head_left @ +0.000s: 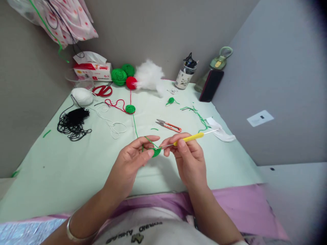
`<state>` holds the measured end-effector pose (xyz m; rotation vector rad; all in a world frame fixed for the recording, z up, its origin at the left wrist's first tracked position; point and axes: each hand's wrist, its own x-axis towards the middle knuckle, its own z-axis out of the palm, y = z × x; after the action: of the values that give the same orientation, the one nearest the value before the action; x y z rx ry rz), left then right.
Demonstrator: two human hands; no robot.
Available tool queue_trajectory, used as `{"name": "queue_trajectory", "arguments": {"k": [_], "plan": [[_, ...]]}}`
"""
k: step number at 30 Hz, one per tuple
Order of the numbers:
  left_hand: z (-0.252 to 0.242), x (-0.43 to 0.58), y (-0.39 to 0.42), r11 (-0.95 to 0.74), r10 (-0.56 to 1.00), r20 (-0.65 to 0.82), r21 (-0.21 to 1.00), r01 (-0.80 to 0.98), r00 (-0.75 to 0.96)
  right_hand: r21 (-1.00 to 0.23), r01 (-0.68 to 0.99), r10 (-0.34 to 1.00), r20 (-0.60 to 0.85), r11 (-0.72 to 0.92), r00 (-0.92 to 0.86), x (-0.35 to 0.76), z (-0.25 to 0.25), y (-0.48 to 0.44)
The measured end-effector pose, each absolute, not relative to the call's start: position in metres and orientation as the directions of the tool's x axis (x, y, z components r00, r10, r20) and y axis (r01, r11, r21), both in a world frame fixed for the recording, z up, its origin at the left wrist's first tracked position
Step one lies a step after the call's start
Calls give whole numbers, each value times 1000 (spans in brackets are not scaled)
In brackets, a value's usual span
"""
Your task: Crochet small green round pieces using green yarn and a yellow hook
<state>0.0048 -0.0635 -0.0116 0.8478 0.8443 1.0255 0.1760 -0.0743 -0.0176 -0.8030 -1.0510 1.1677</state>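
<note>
My left hand (134, 158) pinches a small green crocheted piece (156, 152) between thumb and fingers, with green yarn looped over the raised index finger. That yarn (135, 126) runs back to a small green ball (130, 109) on the table. In my right hand (190, 158) is a crochet hook with a yellow handle (192, 137), held between thumb and fingers. Its thin metal tip points left and meets the top edge of the green piece. Both hands are just above the table, close together.
On the pale green table (84, 177) lie orange thread snips (172, 127), red scissors (102, 91), black yarn (75, 122) and green scraps (200, 117). Along the back stand yarn balls (119, 77), white stuffing (149, 76), a tissue box (95, 72), a pen jar (184, 77) and a phone (211, 85).
</note>
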Motion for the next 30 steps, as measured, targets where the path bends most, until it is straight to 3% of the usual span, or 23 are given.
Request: {"name": "queue_trajectory", "arguments": {"k": [3,6,8,10,12,13,15,17,19,21,26,28,30], "plan": [[-14,3,-63,260,946,-165,901,-348,280,-935,-216,959,277,283,58,176,-15,-78],[-16,3,-64,191,963,-118,933,-305,241,-902,67,900,431,426,67,175,-14,-84],[-16,6,-65,135,979,-86,953,-273,183,-757,310,798,603,575,-10,173,-16,-87],[-14,8,-66,140,983,-95,943,-302,159,-524,515,666,735,678,-129,172,-21,-88],[-10,10,-66,255,959,-177,883,-394,222,-340,638,582,785,691,-212,171,-24,-89],[-8,10,-65,340,931,-231,832,-439,283,-312,659,569,793,684,-216,171,-25,-89],[-5,8,-62,484,866,-314,719,-499,388,-431,598,616,776,675,-135,172,-25,-87],[-3,5,-59,536,839,-344,657,-530,423,-681,385,728,685,623,33,173,-22,-84],[-3,3,-58,511,855,-323,665,-545,407,-848,109,836,529,518,142,172,-18,-80],[-3,4,-58,465,874,-276,714,-523,400,-892,-32,887,443,450,132,171,-16,-77],[-6,10,-61,333,930,-213,833,-441,299,-865,112,858,501,490,114,167,-18,-77],[-6,13,-62,310,944,-213,835,-454,252,-780,283,801,596,558,62,167,-20,-80],[-6,14,-61,350,933,-251,797,-492,259,-621,468,720,693,628,-46,168,-23,-83]]}}
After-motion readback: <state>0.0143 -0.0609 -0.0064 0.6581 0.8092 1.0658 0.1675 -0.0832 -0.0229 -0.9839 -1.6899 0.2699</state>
